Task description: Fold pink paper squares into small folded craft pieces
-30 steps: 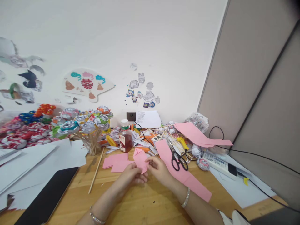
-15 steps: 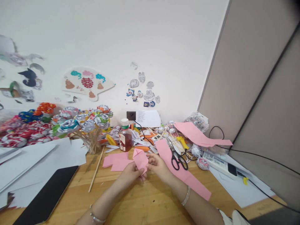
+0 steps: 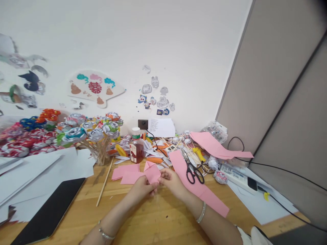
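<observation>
Between my two hands is a small piece of pink paper (image 3: 152, 172) with a folded top edge, held just above the wooden table. My left hand (image 3: 145, 188) pinches its lower left part, thumb on top. At its right edge, the fingers of my right hand (image 3: 170, 182) are closed on the same piece. Cut pink paper pieces (image 3: 129, 174) lie in a small pile behind my left hand. A long pink strip (image 3: 204, 190) runs beside my right forearm, and black-handled scissors (image 3: 193, 172) rest on it.
A wooden stick (image 3: 105, 182) and a black tablet-like slab (image 3: 51, 211) lie to the left, near white sheets (image 3: 46, 173). Paper flowers on sticks (image 3: 95, 136) stand behind. A bottle of red-brown liquid (image 3: 136, 146) stands at the back beside paper scraps. A black cable (image 3: 291, 212) crosses the right side.
Both hands stay on the pink paper, which has turned slightly and sits a little lower and flatter. My fingers have shifted slightly along its lower edge.
</observation>
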`<state>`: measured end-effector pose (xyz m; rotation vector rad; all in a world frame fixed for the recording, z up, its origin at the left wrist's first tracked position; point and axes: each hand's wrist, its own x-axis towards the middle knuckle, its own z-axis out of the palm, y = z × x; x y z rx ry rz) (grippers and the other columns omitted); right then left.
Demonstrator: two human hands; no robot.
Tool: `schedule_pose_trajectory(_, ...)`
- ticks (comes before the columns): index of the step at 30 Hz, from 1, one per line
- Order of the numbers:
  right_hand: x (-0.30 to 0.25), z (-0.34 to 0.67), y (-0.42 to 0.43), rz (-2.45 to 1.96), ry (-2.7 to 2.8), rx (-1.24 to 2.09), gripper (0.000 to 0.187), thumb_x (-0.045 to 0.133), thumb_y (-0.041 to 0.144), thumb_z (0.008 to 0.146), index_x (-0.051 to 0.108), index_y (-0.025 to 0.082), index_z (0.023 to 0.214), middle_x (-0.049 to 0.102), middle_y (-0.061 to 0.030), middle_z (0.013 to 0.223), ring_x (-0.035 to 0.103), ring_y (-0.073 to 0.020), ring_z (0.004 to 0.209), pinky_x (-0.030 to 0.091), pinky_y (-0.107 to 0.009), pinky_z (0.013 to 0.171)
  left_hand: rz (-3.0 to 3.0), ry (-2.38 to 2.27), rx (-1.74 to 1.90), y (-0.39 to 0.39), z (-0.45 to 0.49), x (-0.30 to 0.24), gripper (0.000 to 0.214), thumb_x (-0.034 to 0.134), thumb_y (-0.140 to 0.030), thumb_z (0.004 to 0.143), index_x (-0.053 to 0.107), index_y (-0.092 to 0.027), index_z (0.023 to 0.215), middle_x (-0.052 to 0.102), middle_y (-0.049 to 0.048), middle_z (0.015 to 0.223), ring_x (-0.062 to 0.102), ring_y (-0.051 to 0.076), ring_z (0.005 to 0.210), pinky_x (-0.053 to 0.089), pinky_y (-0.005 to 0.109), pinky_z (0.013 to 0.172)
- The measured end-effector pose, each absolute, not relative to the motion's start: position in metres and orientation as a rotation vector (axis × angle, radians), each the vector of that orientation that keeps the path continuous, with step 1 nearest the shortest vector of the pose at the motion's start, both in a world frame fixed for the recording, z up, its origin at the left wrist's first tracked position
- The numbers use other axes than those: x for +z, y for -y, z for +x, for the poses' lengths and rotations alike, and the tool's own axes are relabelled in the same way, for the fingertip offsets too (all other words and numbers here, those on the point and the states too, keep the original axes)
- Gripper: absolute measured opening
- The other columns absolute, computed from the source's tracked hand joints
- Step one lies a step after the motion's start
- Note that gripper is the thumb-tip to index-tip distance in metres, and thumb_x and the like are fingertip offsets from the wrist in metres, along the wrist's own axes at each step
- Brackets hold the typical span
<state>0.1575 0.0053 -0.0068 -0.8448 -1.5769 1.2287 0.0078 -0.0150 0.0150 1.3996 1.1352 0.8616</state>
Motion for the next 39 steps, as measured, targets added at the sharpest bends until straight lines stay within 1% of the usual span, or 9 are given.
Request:
schedule_pose_trajectory(6,-0.011,0.159,-0.007,-0.913,1.643,1.191,0.018,0.058,0.033,0.071,0.057,0.015,0.074,0.056,0.0007,0.066,0.053,-0.0121,0.061,0.042,-0.024,0.058,1.432,-1.182,0.826,0.014,0.006,0.016,0.032,0.062,-0.040,0.061,0.056,-0.013,0.045,0.053,-0.0013,0.034,0.044,0.009,0.032,0.030,0.020,0.038)
schedule_pose_trajectory(12,-0.015,0.160,-0.008,-0.963,1.685,1.129,0.015,0.056,0.030,0.072,0.058,0.014,0.073,0.058,0.0002,0.065,0.054,-0.0123,0.060,0.042,-0.024,0.057,1.455,-1.191,0.812,0.012,0.004,0.013,0.036,0.061,-0.042,0.062,0.057,-0.012,0.043,0.052,-0.0011,0.033,0.044,0.009,0.032,0.031,0.020,0.038)
schedule_pose_trajectory(20,-0.012,0.160,-0.004,-0.993,1.712,1.088,0.015,0.054,0.029,0.073,0.057,0.015,0.068,0.056,0.0013,0.059,0.052,-0.0108,0.054,0.040,-0.022,0.053,1.443,-1.166,0.831,0.015,0.006,0.013,0.033,0.062,-0.041,0.061,0.058,-0.011,0.048,0.053,-0.0014,0.036,0.044,0.009,0.033,0.031,0.019,0.038)
schedule_pose_trajectory(24,-0.009,0.160,-0.002,-0.987,1.719,1.095,0.019,0.053,0.030,0.074,0.055,0.015,0.064,0.055,0.0014,0.057,0.051,-0.0101,0.053,0.039,-0.021,0.052,1.488,-1.196,0.808,0.015,0.006,0.012,0.036,0.060,-0.044,0.062,0.057,-0.011,0.047,0.052,-0.0018,0.035,0.044,0.009,0.033,0.031,0.020,0.038)
schedule_pose_trajectory(29,-0.007,0.160,-0.002,-0.907,1.716,1.124,0.030,0.046,0.035,0.080,0.052,0.014,0.060,0.052,0.0013,0.055,0.050,-0.0099,0.053,0.040,-0.021,0.052,1.474,-1.152,0.812,0.015,0.006,0.013,0.033,0.060,-0.041,0.062,0.057,-0.011,0.047,0.053,-0.0016,0.037,0.045,0.009,0.034,0.032,0.020,0.039)
schedule_pose_trajectory(31,-0.006,0.160,-0.002,-0.899,1.726,1.120,0.030,0.045,0.037,0.081,0.053,0.014,0.062,0.052,0.0012,0.057,0.050,-0.0103,0.055,0.040,-0.021,0.053,1.445,-1.138,0.835,0.015,0.007,0.013,0.032,0.061,-0.040,0.062,0.057,-0.011,0.049,0.054,-0.0014,0.038,0.045,0.009,0.034,0.032,0.020,0.039)
schedule_pose_trajectory(36,-0.006,0.161,-0.003,-0.955,1.823,1.007,0.015,0.052,0.030,0.077,0.056,0.016,0.079,0.056,0.0002,0.070,0.052,-0.0121,0.064,0.038,-0.021,0.057,1.385,-1.083,0.857,0.016,0.007,0.015,0.031,0.061,-0.041,0.062,0.058,-0.011,0.054,0.058,0.0003,0.044,0.049,0.010,0.037,0.036,0.021,0.042)
schedule_pose_trajectory(39,-0.003,0.163,-0.003,-1.019,1.919,0.838,0.011,0.048,0.023,0.079,0.056,0.016,0.077,0.056,0.0007,0.068,0.050,-0.0118,0.063,0.036,-0.021,0.056,1.453,-1.153,0.940,0.014,0.002,0.021,0.033,0.059,-0.043,0.063,0.062,-0.010,0.067,0.063,0.0038,0.055,0.056,0.015,0.047,0.042,0.025,0.047)
